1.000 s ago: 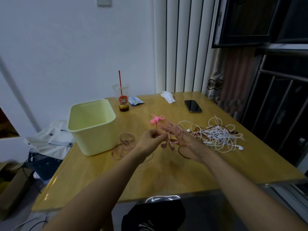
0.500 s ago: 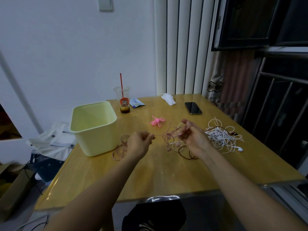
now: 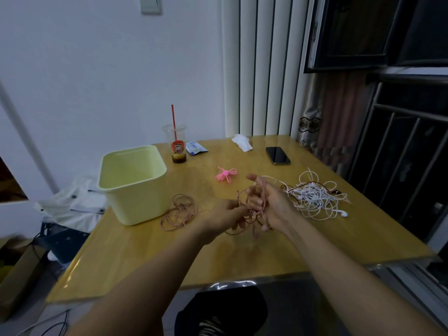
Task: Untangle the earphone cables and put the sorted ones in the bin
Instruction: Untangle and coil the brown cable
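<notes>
The yellow-brown wooden desk (image 3: 266,251) carried all the task items. The pale yellow rectangular plastic bin (image 3: 135,202) stood open-topped at the left of the desk, and from this angle no cable could be seen inside it. The white tangle of earphone cables (image 3: 315,197), with a few dark strands mixed in, lay on the right of the desk, just beyond the right hand (image 3: 269,202). A loose pinkish-brown coil of cable (image 3: 179,212) lay flat on the desk, just beside the near right corner of the bin.

Both hands were raised over the middle of the desk, between the bin and the white tangle. The left hand (image 3: 223,214) was closed, its fingers curled and pinching the pink earphone cable (image 3: 252,214). The right hand carried loops of the same cable over its curled fingers, with the index finger extended away from the body. The two hands were close together, so the cable between them hung in short slack loops rather than in a taut line. Two pink earbuds (image 3: 265,227) dangled below the right hand.

The relation that governs the next move: the bin lay to the left of both hands, and the left hand was the nearer one. The cable had no single long axis; it was bunched. In all likelihood the untangling of this cable was not finished, so a transfer leftward to the bin would come only after the loops were cleared.
</notes>
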`<state>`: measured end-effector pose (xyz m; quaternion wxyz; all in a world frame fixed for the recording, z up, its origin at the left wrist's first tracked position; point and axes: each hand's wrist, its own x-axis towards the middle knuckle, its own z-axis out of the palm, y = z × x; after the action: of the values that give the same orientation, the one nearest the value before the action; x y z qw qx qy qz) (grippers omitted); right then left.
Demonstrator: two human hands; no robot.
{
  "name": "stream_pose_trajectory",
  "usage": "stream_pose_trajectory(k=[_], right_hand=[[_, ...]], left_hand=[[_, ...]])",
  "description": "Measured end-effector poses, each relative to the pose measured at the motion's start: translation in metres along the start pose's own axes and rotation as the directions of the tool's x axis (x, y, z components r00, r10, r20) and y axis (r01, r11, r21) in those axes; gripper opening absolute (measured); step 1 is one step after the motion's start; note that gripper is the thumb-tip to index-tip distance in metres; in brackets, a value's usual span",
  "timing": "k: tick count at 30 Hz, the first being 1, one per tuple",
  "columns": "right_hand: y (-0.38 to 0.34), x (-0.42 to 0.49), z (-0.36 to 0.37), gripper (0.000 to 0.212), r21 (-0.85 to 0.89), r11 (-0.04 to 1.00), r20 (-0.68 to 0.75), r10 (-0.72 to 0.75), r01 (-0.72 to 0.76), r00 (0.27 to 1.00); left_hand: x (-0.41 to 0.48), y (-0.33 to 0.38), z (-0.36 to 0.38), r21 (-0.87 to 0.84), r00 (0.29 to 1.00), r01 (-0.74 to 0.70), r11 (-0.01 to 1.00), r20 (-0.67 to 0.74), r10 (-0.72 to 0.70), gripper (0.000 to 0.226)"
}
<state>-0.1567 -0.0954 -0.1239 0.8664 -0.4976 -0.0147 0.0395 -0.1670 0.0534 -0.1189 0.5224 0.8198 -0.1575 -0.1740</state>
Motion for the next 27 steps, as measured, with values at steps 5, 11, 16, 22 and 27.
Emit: stream_pose_trajectory(k=[5,11,16,22,27], right_hand=[[0.001,0.001,0.0,0.027,0.014,1.0,0.015,-0.018,0.018,1.0],[0.003,0.007,-0.004,0.026,0.068,0.998,0.007,-0.011,0.01,1.0],[-0.002,0.006,-0.01,0.025,0.013,0.996,-0.006,0.086,-0.086,0.996],[-0.011,-0.001,-0.026,0.041,-0.06,0.973,-0.009,0.224,-0.224,0.975],[-0.015,-0.01,-0.034,0.054,-0.49,0.843,-0.015,0.245,-0.221,0.969]], left_hand=[[0.0,-0.003,0.005,-0.227,0.995,0.099,0.969,0.028,-0.095,0.021],[0.003,-0.002,0.006,-0.324,0.988,0.145,0.935,-0.01,-0.156,0.025],[0.008,-0.009,0.005,-0.177,0.99,0.072,0.982,-0.108,-0.092,0.017],[0.012,-0.01,0.006,-0.264,0.935,-0.007,0.964,-0.344,-0.087,0.022],[0.014,-0.011,0.002,-0.336,0.876,0.01,0.942,-0.451,-0.17,0.027]])
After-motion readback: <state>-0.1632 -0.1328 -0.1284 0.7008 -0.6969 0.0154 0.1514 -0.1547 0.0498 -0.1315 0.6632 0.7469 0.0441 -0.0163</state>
